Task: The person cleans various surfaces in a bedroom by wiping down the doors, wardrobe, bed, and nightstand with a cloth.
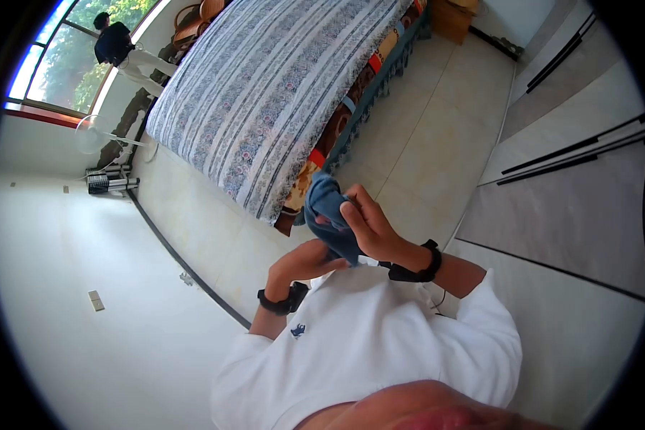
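Note:
A crumpled blue-grey cloth (325, 203) is held up in front of my white shirt, near the corner of the bed. My right hand (368, 223) pinches its right side between thumb and fingers. My left hand (302, 261) is lower, at the cloth's bottom edge; its fingers are hidden behind the cloth and against the shirt, so its grip does not show. Both wrists wear black bands.
A bed with a striped floral cover (258, 100) stands ahead. Grey wardrobes (573, 201) with black handles line the right. At the far left are a person (115, 44) by the window, a white fan (89, 135) and a folded metal ladder (110, 182).

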### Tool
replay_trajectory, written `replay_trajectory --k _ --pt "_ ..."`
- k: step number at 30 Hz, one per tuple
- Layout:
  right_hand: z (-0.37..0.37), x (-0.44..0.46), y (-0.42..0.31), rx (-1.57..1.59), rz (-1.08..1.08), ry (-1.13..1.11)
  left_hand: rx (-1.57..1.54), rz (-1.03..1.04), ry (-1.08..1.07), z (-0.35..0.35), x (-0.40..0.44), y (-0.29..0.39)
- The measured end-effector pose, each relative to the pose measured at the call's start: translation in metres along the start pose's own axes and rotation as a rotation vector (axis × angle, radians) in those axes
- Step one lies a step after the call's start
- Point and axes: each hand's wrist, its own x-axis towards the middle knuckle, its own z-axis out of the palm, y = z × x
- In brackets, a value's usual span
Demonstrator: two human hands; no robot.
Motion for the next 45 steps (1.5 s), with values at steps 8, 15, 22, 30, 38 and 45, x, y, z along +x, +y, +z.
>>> replay_trajectory --k 8,15,22,30,38,45 --pt "-0.061 0.150 0.025 0.059 0.347 0.125 0.165 -0.185 0.654 -0.116 0.143 -0.111" --pt "-0.127 0.200 0.158 -0.479 0.501 -0.191 -0.091 -0.540 0.518 -0.176 0.221 -0.286" --pt "-0.163 0.246 0.286 -0.835 0.274 -0.270 -0.363 -0.348 0.737 -0.182 0.211 -0.336" --pt "-0.152 0.294 0.395 -0.916 0.469 -0.737 -0.045 -0.956 1.023 -0.166 0.200 -0.426" --pt "-0.171 0.376 0.417 -1.091 -0.026 -0.887 -0.513 -0.734 1.239 -0.233 0.249 -0.389" --pt "-0.313 0.440 0.442 -0.971 0.315 -0.634 -0.487 -0.583 1.219 -0.241 0.418 -0.510"
